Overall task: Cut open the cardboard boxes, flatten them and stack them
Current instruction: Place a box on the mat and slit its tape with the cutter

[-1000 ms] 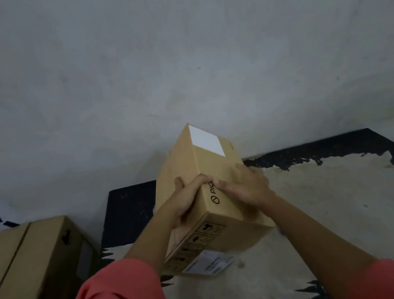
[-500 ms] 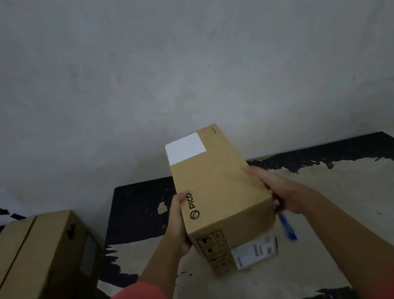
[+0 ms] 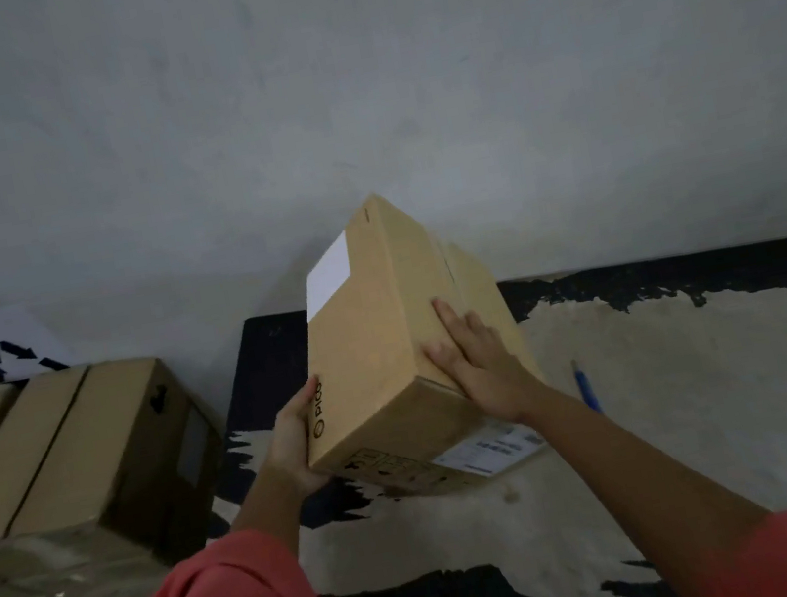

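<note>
Brown cardboard: one closed box is held over the patterned mat, before a grey wall. Its long axis is directed away from the person, the far end raised and the labelled near end low; whether that end touches the mat cannot be told. The left grip is curled round the lower left edge beside the printed logo, thumb laid on the side face, fingers hidden beneath. The right grip is spread flat, fingers straight, pressed on the upper right face, where a seam is seen running along the long axis. Both forearms are extended forward, the box between them. A blue tool, taken to be the cutter, lies on the mat just right of the right forearm; the right grip is the nearer to it. Further boxes stand at the left. Cutting is judged not yet begun: the seam must be kept uppermost and the box steadied by the left grip before the tool is taken up.
</note>
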